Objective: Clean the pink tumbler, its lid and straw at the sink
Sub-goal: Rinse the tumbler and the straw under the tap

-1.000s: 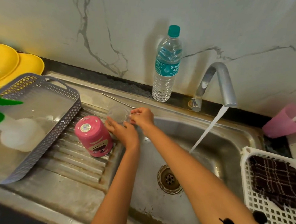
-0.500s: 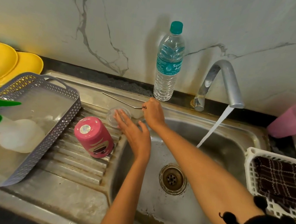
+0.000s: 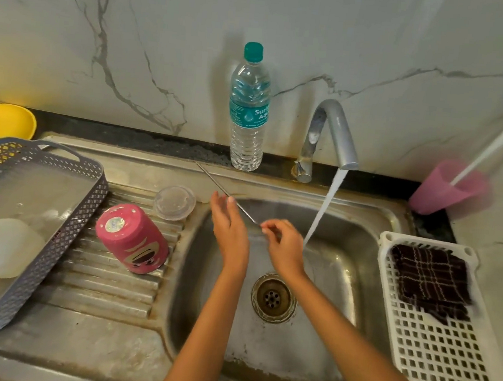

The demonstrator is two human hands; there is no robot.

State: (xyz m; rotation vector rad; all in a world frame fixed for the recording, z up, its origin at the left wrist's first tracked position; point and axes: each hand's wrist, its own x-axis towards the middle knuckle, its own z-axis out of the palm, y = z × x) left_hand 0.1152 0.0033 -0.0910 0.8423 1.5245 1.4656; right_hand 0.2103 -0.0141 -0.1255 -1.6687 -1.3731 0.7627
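The pink tumbler (image 3: 133, 239) stands upside down on the ribbed draining board. Its clear lid (image 3: 174, 203) lies flat just behind it. My right hand (image 3: 283, 245) pinches one end of the thin metal straw (image 3: 214, 182) over the sink basin (image 3: 343, 279); the straw slants up and left toward the back rim. My left hand (image 3: 229, 228) is held open beside the straw, fingers straight, near its middle. Water runs from the tap (image 3: 332, 133) just right of my right hand.
A grey perforated basket (image 3: 64, 233) with a spray bottle sits at the left, yellow plates behind it. A water bottle (image 3: 248, 110) stands on the back ledge. A white rack (image 3: 443, 356) with a dark cloth (image 3: 429, 278) is at the right, a pink cup (image 3: 447, 187) beyond.
The lid was set down on the draining board. My right hand picked the straw off the back rim and brought it over the basin; my left hand left the lid and moved right.
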